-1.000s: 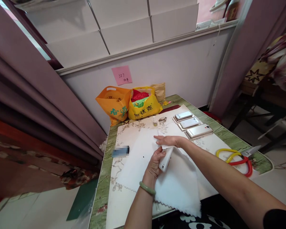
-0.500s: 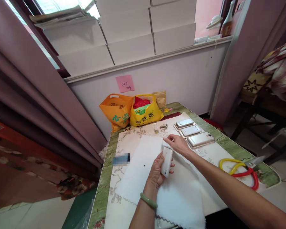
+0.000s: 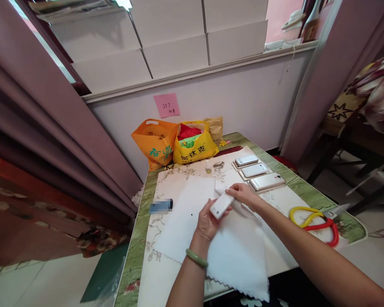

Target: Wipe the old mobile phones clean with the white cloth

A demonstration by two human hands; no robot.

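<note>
Tilted in my left hand (image 3: 208, 221) is a white mobile phone (image 3: 222, 205), my fingers wrapped around its lower part. At the phone's upper end, my right hand (image 3: 242, 195) is closed, thumb on the phone's corner, pinching a raised fold of white cloth against it. Its fingertips are partly hidden. The rest of the white cloth (image 3: 240, 260), with a zigzag edge, spreads beneath both hands and droops over the table's front edge. A small black speck (image 3: 191, 214) lies on it left of my hands.
Several phones, including a silver one (image 3: 267, 181), rest on the right. Scissors (image 3: 320, 221) with yellow and red handles lie near the right edge. A blurred blue-grey object (image 3: 161, 206) is at left. Behind stand an orange bag (image 3: 155, 145), a yellow bag (image 3: 195, 149), a small bottle (image 3: 208, 167) and glasses (image 3: 218, 164).
The phone has turned from nearly upright to a slant, its top leaning right. My right hand has come down onto its upper end. The view has shifted slightly.
</note>
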